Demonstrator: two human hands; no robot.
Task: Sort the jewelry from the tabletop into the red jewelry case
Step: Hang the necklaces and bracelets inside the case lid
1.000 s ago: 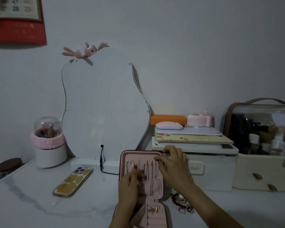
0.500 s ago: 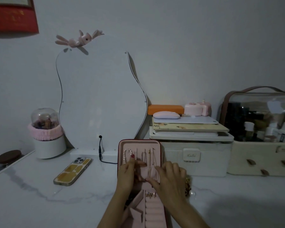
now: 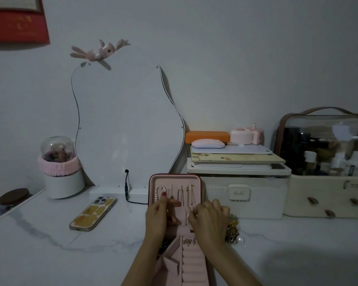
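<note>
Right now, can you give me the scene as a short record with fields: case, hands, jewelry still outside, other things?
case: red jewelry case, open, pink inside, lid upright with chains hanging in it
left hand: left hand at the lid, fingers curled; what it holds cannot be told
right hand: right hand at the lid beside the chains, fingers curled; grip unclear
jewelry outside: small pile on the table right of the case
other: phone left of the case; white box behind the pile
</note>
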